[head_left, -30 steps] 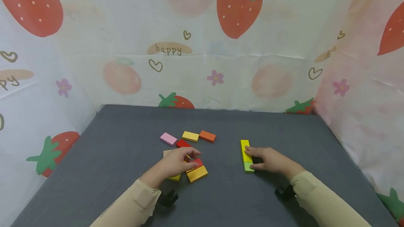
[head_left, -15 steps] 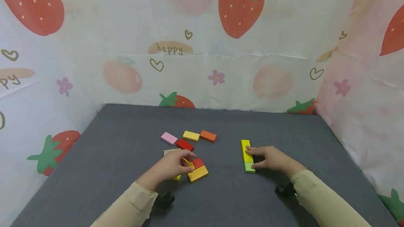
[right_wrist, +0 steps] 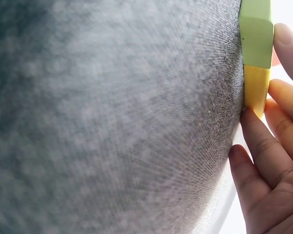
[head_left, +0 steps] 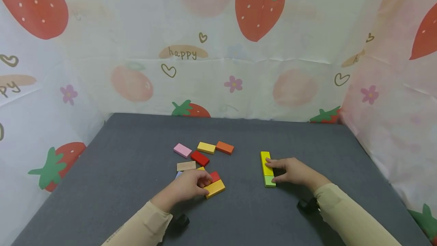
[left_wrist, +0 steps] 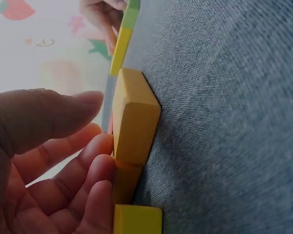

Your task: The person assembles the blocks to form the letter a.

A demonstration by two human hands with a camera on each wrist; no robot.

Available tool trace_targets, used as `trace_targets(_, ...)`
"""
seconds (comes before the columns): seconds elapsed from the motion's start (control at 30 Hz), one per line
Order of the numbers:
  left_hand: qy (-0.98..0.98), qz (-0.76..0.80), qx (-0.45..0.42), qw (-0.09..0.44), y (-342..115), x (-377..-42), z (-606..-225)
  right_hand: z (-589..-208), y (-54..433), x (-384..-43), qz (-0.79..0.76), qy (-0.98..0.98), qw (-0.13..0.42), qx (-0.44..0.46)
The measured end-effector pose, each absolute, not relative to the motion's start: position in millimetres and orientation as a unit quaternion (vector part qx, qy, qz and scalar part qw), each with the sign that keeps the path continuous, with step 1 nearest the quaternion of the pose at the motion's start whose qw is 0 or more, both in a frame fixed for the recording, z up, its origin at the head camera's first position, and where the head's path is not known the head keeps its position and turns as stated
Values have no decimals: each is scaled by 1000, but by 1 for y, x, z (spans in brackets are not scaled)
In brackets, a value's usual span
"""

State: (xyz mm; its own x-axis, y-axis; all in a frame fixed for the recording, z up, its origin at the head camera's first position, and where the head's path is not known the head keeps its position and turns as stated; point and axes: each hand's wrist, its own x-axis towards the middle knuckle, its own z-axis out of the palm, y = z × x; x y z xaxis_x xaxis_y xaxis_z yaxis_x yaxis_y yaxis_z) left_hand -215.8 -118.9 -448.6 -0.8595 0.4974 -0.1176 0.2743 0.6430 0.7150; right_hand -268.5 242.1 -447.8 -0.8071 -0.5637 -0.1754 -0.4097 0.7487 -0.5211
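Head view: beneath the left hand (head_left: 187,186), I lose all but a corner of a lavender block (head_left: 178,174) and most of a yellow block (head_left: 200,168); the curled fingers (head_left: 202,175) cover part of the small red block (head_left: 215,176), and whether they touch it I cannot tell. The print (head_left: 115,234) on the sleeve, lower left, is too small for me to read. Left wrist view: the lower edge crops a lime block (left_wrist: 138,219); the upper edge cuts the right hand (left_wrist: 101,17). Right wrist view: the upper edge crops the green block (right_wrist: 256,36); the surface (right_wrist: 88,122) blurs at left.
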Motion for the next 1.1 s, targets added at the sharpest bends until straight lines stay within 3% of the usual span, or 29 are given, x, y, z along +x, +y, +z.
trace_targets(0.6, 939, 207, 256, 94, -103, -210, -451, -448, 243, -270, -235, 919, 166, -270)
trace_targets(0.9, 951, 151, 244, 112, -89, -204, -441, -447, 245, -271, -231, 920, 167, -269)
trace_targets(1.1, 953, 85, 280, 75, -88, -198, -440, -448, 244, -271, -231, 919, 166, -273)
